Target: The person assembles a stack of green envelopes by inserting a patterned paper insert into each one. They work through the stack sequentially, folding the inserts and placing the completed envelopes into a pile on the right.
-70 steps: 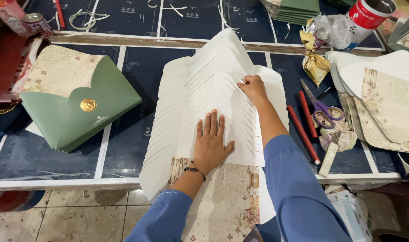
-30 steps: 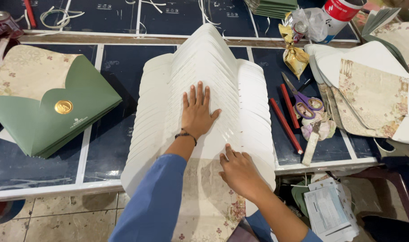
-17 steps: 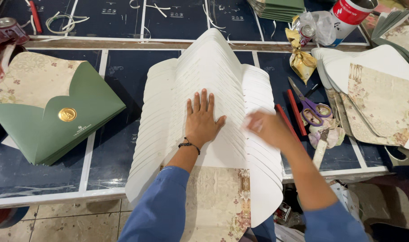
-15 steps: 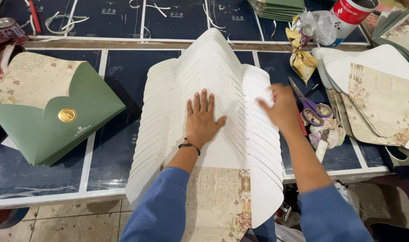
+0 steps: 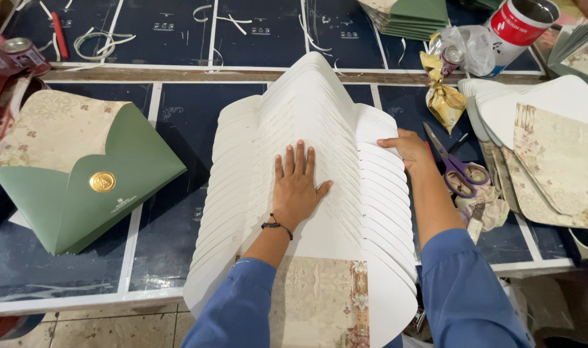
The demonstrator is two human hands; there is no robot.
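A long fanned stack of white unfolded envelope sheets (image 5: 307, 122) lies down the middle of the dark blue table (image 5: 178, 116). My left hand (image 5: 296, 183) presses flat on the stack's middle, fingers spread. My right hand (image 5: 407, 147) rests at the stack's right edge, fingertips on the side flaps, holding nothing. The nearest sheet shows a beige floral printed panel (image 5: 323, 299) hanging over the table's front edge.
A pile of folded green envelopes with a gold seal (image 5: 91, 183) lies at the left. Purple-handled scissors (image 5: 458, 171) and red pencils sit right of the stack. More fanned sheets (image 5: 551, 142), a red-and-white can (image 5: 519, 22) and crumpled wrappers (image 5: 443, 96) lie at the right.
My right hand rose from the stack's near end and moved up along its right edge to the side flaps. My left hand stayed pressed on the middle.
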